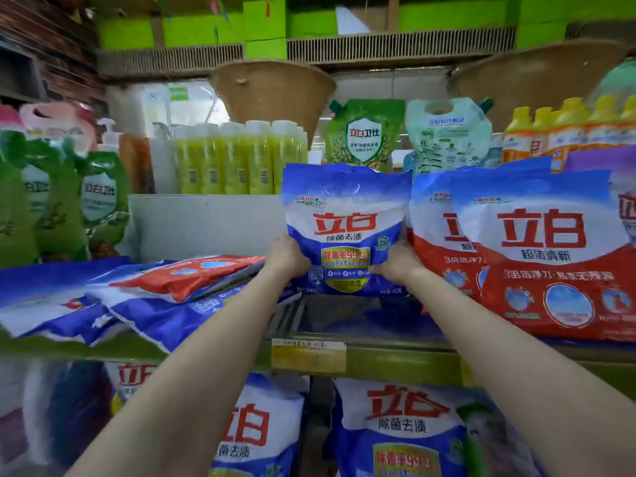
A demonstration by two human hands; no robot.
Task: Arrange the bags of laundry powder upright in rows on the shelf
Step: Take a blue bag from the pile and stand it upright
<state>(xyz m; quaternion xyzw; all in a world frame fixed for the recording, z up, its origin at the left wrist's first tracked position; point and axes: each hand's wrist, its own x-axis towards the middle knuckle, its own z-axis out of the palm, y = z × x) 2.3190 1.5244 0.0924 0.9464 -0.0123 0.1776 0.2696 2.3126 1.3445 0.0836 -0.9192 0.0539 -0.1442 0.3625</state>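
A blue and white bag of laundry powder (346,215) stands upright at the middle of the wire shelf (378,359). My left hand (287,258) grips its lower left side and my right hand (395,263) grips its lower right side. To its right two red and white bags (550,256) stand upright, one behind the other. To its left a pile of blue bags (165,315) lies flat, with a red bag (192,275) on top.
Green refill pouches (364,136) and yellow-green bottles (237,160) stand behind on a higher level. More green pouches (51,201) are at the left. Large blue bags (402,428) fill the shelf below. A price label (308,356) hangs on the shelf edge.
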